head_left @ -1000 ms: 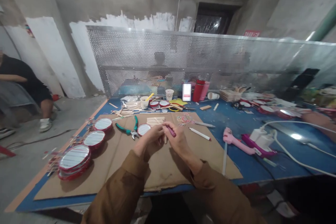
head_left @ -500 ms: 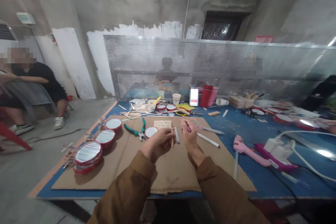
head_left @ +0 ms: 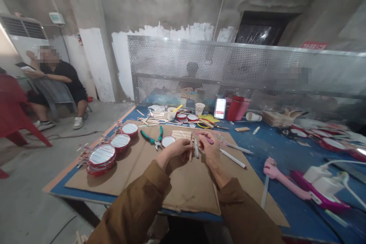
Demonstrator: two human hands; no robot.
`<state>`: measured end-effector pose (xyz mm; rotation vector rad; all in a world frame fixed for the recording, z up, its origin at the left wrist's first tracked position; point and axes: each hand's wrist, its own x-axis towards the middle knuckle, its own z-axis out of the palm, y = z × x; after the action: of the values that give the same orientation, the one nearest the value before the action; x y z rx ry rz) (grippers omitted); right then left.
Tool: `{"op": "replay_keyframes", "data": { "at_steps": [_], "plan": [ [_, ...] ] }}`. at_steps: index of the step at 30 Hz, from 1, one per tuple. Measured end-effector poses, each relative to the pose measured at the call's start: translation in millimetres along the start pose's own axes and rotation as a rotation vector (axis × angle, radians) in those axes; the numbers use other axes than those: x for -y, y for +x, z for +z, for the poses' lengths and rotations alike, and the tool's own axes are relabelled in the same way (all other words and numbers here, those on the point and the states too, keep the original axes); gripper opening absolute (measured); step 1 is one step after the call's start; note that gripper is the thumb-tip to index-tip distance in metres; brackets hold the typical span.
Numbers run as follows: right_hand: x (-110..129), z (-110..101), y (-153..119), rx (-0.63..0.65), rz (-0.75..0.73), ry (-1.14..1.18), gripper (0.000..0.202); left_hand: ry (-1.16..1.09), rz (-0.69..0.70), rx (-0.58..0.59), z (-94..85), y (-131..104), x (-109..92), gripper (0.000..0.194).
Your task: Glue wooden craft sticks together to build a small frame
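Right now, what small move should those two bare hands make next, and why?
Probably steady the flat, pale wooden stick in the left hand, since the right hand holds a slim purple object close beside it.

Here we go: the left hand point(head_left: 179, 150) and right hand point(head_left: 211, 151) have come apart from their clasp, a white marker point(head_left: 196, 148) showing between them! Purple pen point(head_left: 209, 140) tilted, view swung left, more of the seated person point(head_left: 64, 74) visible!

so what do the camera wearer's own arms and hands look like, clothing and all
Both arms are in loose, long brown sleeves with no printed markings visible; the cuffs end near the wrists. The left hand and right hand wear no gloves.
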<state>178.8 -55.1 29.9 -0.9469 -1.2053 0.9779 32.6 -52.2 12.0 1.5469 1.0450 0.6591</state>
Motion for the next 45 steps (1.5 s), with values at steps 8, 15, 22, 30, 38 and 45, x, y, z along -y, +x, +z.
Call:
{"op": "replay_keyframes", "data": {
  "at_steps": [8, 15, 22, 30, 38, 45],
  "plan": [
    [9, 1, -3, -0.102, -0.029, 0.019, 0.040, 0.013, 0.007, -0.031, 2.0, 1, -1, 0.026],
    [8, -1, -12, -0.038, -0.185, -0.232, 0.034, 0.003, 0.018, -0.029, 2.0, -2, -3, 0.029],
    [10, 1, -14, -0.001, -0.221, -0.322, 0.030, -0.004, 0.004, -0.005, 0.6, 1, -1, 0.024],
    [8, 1, -14, 0.045, -0.210, -0.346, 0.030, -0.008, 0.003, -0.016, -0.1, 1, 0, 0.028],
    [6, 0, -14, -0.013, -0.150, -0.273, 0.027, -0.027, -0.015, -0.032, 0.4, -2, -5, 0.030],
    [6, 1, -15, 0.058, -0.191, -0.337, 0.028, -0.062, 0.012, -0.013, -0.5, -2, -3, 0.037]
  ]
}}
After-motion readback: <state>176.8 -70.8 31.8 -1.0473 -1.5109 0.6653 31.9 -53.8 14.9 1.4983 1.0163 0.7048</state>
